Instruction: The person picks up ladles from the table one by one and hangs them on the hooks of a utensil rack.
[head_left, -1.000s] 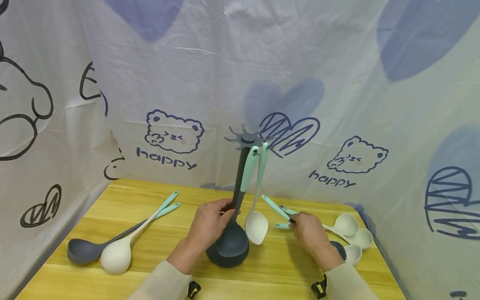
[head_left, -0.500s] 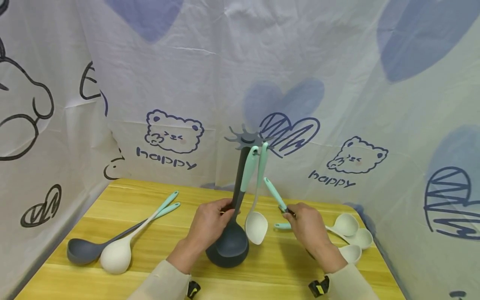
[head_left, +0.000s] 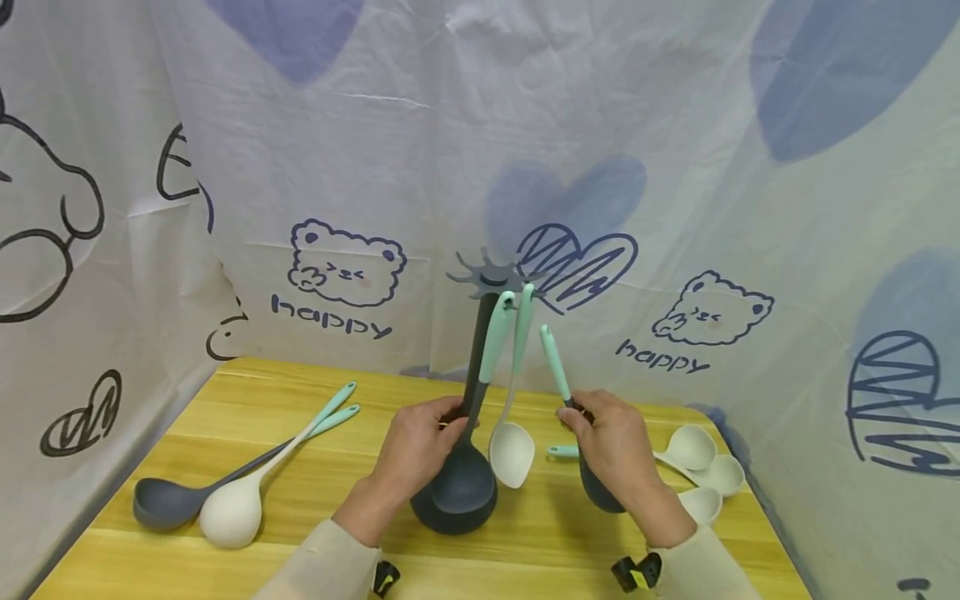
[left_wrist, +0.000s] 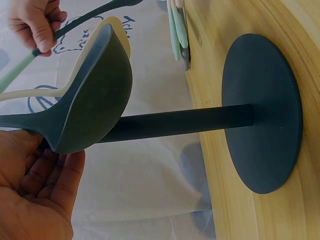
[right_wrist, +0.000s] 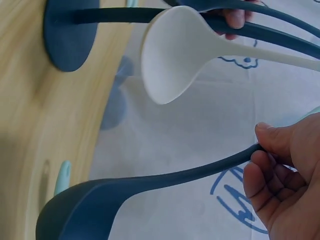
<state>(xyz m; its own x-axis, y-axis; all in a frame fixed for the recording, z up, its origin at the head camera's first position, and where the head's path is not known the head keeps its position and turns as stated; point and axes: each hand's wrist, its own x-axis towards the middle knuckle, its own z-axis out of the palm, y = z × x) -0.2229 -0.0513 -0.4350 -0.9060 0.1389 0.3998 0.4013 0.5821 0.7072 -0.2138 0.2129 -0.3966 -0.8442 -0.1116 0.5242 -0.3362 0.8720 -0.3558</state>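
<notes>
A dark utensil stand (head_left: pixel 482 350) with a round base (left_wrist: pixel 265 112) and a spiked top ring (head_left: pixel 491 277) rises mid-table. My left hand (head_left: pixel 420 437) grips its pole, fingers curled behind a hanging dark ladle (head_left: pixel 463 479). Beside that ladle hangs a white ladle (right_wrist: pixel 172 55) by its mint handle. My right hand (head_left: pixel 615 437) pinches the dark neck of another mint-handled dark ladle (right_wrist: pixel 185 177), just right of the stand. That ladle is raised, its mint end pointing up and its bowl (head_left: pixel 597 487) low, partly hidden behind the hand.
Several white ladles (head_left: pixel 692 448) lie at the table's right, one mint handle (head_left: pixel 562 452) pointing toward the stand. On the left a dark ladle (head_left: pixel 165 502) and a white ladle (head_left: pixel 234 512) lie crossed. A printed cloth (head_left: pixel 450 167) hangs behind the wooden table (head_left: pixel 315 567).
My right hand has lifted the dark ladle from among the white ones and turned it more upright, nearer the stand. The left hand has stayed on the pole.
</notes>
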